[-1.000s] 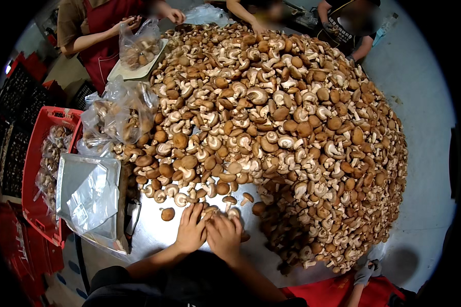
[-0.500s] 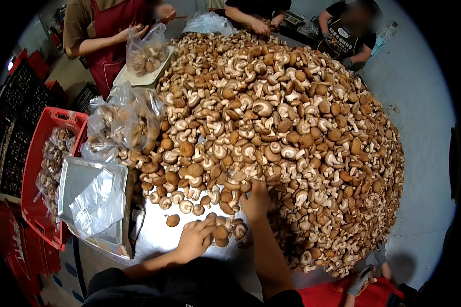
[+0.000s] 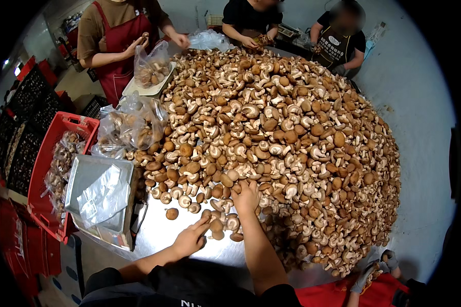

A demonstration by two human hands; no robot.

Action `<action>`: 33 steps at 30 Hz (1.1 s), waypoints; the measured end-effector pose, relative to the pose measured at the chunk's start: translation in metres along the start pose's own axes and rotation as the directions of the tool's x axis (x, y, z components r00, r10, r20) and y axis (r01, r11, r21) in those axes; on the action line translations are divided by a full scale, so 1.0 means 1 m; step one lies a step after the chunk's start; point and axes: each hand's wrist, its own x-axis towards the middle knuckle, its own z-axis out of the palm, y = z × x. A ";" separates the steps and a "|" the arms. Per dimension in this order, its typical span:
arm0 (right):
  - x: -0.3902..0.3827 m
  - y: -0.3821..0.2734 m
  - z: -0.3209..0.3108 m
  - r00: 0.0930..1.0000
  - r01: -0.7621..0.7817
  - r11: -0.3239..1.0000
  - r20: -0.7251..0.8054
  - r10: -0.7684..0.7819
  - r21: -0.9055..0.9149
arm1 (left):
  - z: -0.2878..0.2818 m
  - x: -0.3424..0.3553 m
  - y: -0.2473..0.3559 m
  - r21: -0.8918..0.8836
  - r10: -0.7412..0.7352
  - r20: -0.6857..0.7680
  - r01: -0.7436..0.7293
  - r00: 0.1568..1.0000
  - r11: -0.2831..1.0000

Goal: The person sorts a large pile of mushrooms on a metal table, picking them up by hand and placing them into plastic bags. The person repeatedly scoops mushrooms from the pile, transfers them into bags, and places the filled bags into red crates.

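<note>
A big heap of brown-capped shiitake mushrooms (image 3: 292, 138) covers most of the metal table (image 3: 161, 233). My right hand (image 3: 247, 199) reaches into the heap's near edge, its fingers curled round a mushroom (image 3: 235, 189); part of the grip is hidden. My left hand (image 3: 189, 240) rests low over the bare metal, fingers stretched out, the tips touching a small mushroom group (image 3: 216, 227) between my hands. One loose mushroom (image 3: 172, 213) lies apart, farther left.
At left stand a scale with a metal tray (image 3: 100, 192) holding flat plastic bags, and a red crate (image 3: 39, 189) of bagged mushrooms. Filled clear bags (image 3: 130, 125) sit behind. Co-workers stand across the table; another person's gloved hands (image 3: 366, 276) are at lower right.
My right hand has drawn slightly back and left at the heap's edge. My left hand's fingers have straightened toward the small group. The view has shifted slightly.
</note>
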 end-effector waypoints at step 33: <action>-0.022 0.004 -0.057 0.792 0.352 0.936 0.534 -0.295 -0.006 | -0.005 0.017 -0.015 -0.899 -0.285 0.298 0.368 0.911 0.237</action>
